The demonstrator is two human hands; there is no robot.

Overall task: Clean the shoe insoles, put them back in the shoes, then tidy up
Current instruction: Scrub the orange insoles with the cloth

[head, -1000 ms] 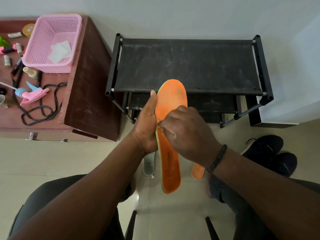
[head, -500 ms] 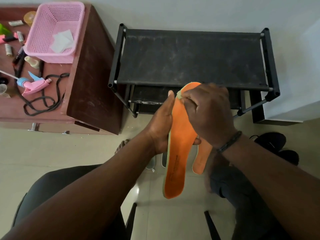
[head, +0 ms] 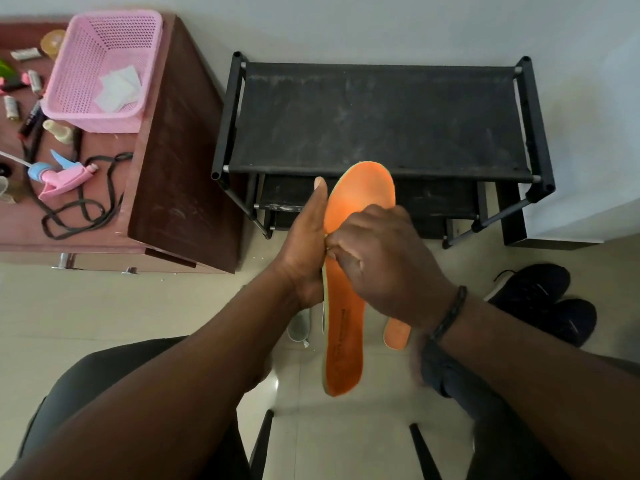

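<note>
A black shoe rack stands against the wall, its top shelf dusty. To its left a brown bench carries a pink basket at its far right corner, with white cloths lying inside. A black cord loops near the bench's front edge, and a pink and blue spray bottle lies across it. Dark shoes sit on the floor at the right, below the rack.

The orange insole is held upright in front of the rack, toe end up. The left hand grips its left edge, thumb straight along it. The right hand has its grip curled and pressed onto the insole's face; whatever it pinches is hidden. A second orange insole lies on the floor just under the right wrist.
</note>
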